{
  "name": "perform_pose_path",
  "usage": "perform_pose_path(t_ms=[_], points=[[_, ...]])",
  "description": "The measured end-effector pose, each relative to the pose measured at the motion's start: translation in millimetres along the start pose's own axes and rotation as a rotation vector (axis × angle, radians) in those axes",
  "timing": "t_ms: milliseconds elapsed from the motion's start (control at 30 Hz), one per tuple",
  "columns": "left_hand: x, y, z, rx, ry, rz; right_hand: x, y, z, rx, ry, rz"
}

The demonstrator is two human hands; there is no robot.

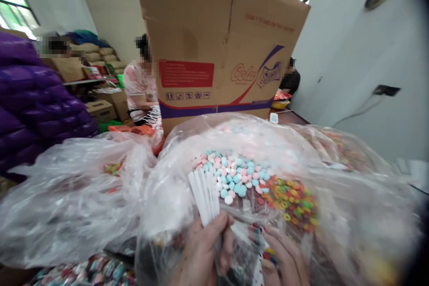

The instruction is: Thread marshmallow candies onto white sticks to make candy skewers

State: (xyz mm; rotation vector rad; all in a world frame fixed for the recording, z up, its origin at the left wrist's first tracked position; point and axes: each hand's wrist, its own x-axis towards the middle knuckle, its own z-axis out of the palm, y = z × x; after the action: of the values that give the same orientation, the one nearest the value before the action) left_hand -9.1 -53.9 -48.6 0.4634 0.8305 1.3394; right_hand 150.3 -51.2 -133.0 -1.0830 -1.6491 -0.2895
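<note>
My left hand [209,250] is closed around a fanned bundle of thin white sticks [205,192], which points up and away from me. Close on its right, my right hand [284,254] has its fingers curled at a small clear printed packet [259,257] with bits of colour in it; motion blur softens the detail. Just beyond the hands lies a heap of pink, blue and white round candies [234,174]. Beside that heap, to the right, are small ring-shaped candies [295,203] in red, orange, yellow and green. Both heaps lie among clear plastic bags.
A tall cardboard carton [217,44] stands behind the candies. Crumpled clear plastic [83,196] spreads at left, above wrapped sweets [87,270]. Purple sacks [36,98] are stacked far left. One person [139,85] works left of the carton, another [291,78] sits partly hidden at right.
</note>
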Motion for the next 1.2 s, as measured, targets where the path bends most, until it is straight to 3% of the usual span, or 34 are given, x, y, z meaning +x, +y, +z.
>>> perform_pose_path(t_ms=[100,267,767,967,1200], points=[[-4,3,-0.4,0.033,0.043,-0.001,5,-6,-7,0.029,-0.06,0.06],[-14,6,2.5,0.103,0.05,0.021,13,-10,-23,0.05,-0.147,0.024],[-35,-12,14.8,0.093,0.022,-0.016,10,-17,-53,0.129,-0.125,0.074],[-36,-15,14.0,0.096,0.016,-0.125,12,-29,-50,0.144,-0.119,0.014],[-23,-5,1.9,0.189,0.032,-0.069,24,-13,-34,0.158,-0.204,0.004]])
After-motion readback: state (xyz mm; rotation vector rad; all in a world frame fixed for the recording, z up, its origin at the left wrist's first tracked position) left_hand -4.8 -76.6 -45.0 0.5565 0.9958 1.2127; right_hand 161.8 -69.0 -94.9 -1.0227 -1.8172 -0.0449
